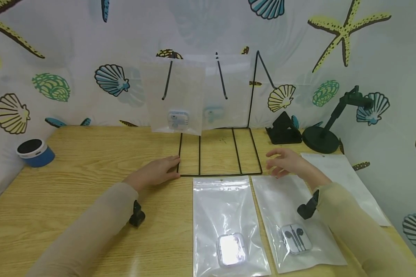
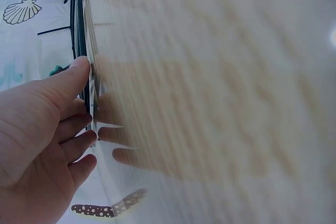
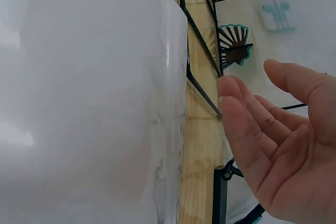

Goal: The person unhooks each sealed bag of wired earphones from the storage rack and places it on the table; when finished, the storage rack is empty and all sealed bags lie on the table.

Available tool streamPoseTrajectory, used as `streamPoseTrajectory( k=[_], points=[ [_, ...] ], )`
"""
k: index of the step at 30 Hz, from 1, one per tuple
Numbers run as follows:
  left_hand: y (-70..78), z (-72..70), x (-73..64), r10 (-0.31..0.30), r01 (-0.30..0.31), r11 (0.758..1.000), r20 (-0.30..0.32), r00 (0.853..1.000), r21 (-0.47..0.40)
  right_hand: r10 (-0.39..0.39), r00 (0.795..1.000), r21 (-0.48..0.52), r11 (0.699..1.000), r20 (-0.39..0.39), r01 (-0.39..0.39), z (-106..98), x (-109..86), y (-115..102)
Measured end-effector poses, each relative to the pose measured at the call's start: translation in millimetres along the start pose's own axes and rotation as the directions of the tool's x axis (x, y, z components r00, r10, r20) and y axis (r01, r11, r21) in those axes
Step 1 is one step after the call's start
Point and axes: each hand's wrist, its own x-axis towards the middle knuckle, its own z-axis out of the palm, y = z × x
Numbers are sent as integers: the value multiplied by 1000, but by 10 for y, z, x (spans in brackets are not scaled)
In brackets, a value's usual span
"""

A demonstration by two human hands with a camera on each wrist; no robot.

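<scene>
A black wire rack (image 1: 199, 156) stands on the table, its upright frame rising at the back. My left hand (image 1: 156, 170) rests at the rack's near left corner, fingertips touching the base wire; in the left wrist view the thumb of that hand (image 2: 47, 129) lies along the dark wires. Just off the rack's right side, my right hand (image 1: 286, 161) is held above the table with loosely bent fingers and nothing in them. Two clear bags with earphone cases, a left bag (image 1: 173, 88) and a right bag (image 1: 228, 88), hang from the rack's prongs.
In front of the rack lie a zip bag (image 1: 222, 207) with a shiny case and another bag (image 1: 274, 200) with an earphone case (image 1: 296, 238). A third bag (image 1: 343, 181) lies far right. Behind are a black stand (image 1: 284, 130), a black lamp-like holder (image 1: 322, 138) and a blue-white round container (image 1: 36, 153).
</scene>
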Motion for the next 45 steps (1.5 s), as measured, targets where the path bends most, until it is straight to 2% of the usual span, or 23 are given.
streamPoseTrajectory(
  k=[16,27,45],
  points=[
    [-4,-12,11,-10,10,1000,3,1000,2,-48,998,-129,990,32,52,65,279,62],
    [3,-18,7,-15,15,1000,8,1000,-6,-170,983,-328,927,61,181,121,350,113],
    [-6,-18,-7,-10,10,1000,-5,1000,-7,-182,982,-350,917,58,191,143,358,135]
  ],
)
